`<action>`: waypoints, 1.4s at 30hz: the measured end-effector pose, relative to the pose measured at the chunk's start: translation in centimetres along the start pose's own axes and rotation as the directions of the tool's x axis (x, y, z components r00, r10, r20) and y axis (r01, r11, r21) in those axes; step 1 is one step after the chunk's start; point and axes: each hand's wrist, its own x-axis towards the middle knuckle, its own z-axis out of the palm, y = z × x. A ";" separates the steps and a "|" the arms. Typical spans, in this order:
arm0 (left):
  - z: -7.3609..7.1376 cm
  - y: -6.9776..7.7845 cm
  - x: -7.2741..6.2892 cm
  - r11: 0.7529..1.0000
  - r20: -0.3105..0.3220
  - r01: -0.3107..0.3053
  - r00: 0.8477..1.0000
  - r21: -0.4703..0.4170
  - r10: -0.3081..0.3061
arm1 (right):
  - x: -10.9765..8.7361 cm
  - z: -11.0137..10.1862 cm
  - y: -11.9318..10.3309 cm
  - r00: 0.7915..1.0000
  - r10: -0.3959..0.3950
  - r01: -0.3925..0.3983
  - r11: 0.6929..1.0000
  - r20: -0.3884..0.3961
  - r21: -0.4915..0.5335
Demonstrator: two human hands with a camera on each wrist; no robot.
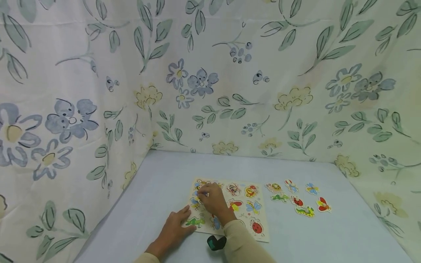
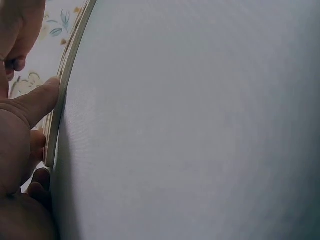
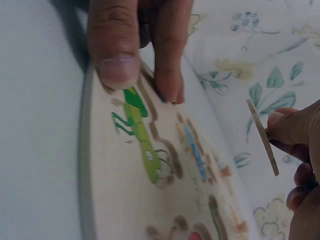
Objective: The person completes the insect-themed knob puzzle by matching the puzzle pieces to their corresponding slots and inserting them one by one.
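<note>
A wooden puzzle board (image 1: 227,215) with printed insect shapes and cut-out recesses lies on the table. My left hand (image 1: 175,226) rests at its near left corner, thumb along the front edge and fingers at the left side; in the left wrist view the thumb (image 2: 42,100) presses the board's edge. Above the board's left part, my right hand (image 1: 213,201) pinches a thin wooden puzzle piece (image 3: 263,140). The right wrist view shows this piece edge-on and tilted, clear of the board, so its picture is hidden. Beside the left hand is a green grasshopper picture (image 1: 195,221).
Right of the board lie several loose insect pieces, among them a snail (image 1: 274,187), a green caterpillar (image 1: 305,211), a ladybird (image 1: 297,201) and a blue dragonfly (image 1: 312,188). A small black device (image 1: 216,242) sits by the right wrist. Floral cloth (image 1: 230,80) hangs behind the table.
</note>
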 end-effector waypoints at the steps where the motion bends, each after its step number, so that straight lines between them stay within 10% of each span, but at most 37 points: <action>1: 0.0 -0.1 0.0 1.000 -0.006 -0.007 1.000 -0.003 0.007 | 0.0 0.3 0.1 1.000 0.008 -0.007 1.000 0.006 -0.008; 42: -0.2 0.4 0.0 1.000 -0.012 -0.019 1.000 0.016 0.019 | -1.4 1.9 1.1 0.982 0.174 -0.173 0.985 0.071 -0.020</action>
